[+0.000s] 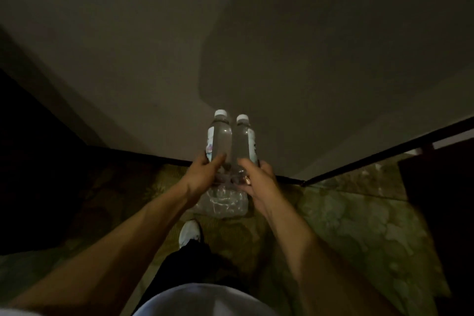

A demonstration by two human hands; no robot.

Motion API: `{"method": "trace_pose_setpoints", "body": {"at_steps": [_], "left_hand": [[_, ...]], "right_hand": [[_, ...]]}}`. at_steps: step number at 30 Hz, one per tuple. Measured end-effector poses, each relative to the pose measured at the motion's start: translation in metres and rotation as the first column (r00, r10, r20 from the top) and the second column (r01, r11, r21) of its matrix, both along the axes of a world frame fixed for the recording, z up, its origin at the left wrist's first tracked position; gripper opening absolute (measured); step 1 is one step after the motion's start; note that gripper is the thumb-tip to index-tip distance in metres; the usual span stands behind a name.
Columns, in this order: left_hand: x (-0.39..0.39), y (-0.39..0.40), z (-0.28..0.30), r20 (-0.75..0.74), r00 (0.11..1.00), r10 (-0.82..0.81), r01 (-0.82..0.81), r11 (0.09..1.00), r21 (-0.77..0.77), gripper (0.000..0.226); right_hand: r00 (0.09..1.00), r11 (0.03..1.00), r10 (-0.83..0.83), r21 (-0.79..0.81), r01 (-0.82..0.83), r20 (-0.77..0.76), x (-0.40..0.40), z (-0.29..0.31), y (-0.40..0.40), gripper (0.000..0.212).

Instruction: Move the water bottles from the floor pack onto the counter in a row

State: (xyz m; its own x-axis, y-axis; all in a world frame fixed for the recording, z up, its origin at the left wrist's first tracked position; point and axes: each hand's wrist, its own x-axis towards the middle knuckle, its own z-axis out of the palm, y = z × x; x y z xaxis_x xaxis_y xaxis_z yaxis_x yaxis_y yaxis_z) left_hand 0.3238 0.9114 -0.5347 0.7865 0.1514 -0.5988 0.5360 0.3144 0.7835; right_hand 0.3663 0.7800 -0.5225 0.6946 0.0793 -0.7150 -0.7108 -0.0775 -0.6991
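Two clear water bottles with white caps are held upright side by side in front of me. My left hand (205, 174) grips the lower part of the left bottle (219, 136). My right hand (256, 177) grips the lower part of the right bottle (243, 138). Below both hands, the plastic-wrapped floor pack (223, 202) lies on the patterned carpet against the wall corner. The counter is not in view.
A pale wall with a dark baseboard (143, 154) meets the carpet ahead. A dark piece of furniture (33, 174) stands at the left, another dark edge (441, 200) at the right. My white shoe (189, 233) stands just behind the pack.
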Motion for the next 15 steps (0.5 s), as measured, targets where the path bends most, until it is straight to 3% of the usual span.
{"method": "trace_pose_setpoints", "body": {"at_steps": [2, 8, 12, 15], "left_hand": [[-0.012, 0.004, 0.014, 0.035, 0.999, 0.010, -0.010, 1.000, -0.006, 0.015], [-0.061, 0.026, 0.065, 0.119, 0.990, 0.070, -0.063, 0.996, -0.059, 0.057], [-0.093, 0.044, 0.104, 0.234, 0.970, 0.073, -0.078, 0.997, 0.012, 0.074], [-0.116, 0.055, 0.139, 0.346, 0.929, 0.134, -0.165, 0.984, 0.060, 0.074]], "right_hand": [[1.000, 0.998, 0.026, 0.049, -0.027, 0.010, -0.006, 0.020, 0.000, 0.065], [0.964, 0.973, 0.194, 0.089, -0.212, 0.183, -0.050, 0.078, 0.009, 0.066], [0.909, 0.961, 0.229, 0.066, -0.268, 0.348, -0.083, 0.105, 0.024, 0.073], [0.840, 0.943, 0.248, 0.076, -0.323, 0.483, -0.100, 0.133, 0.045, 0.069]]}}
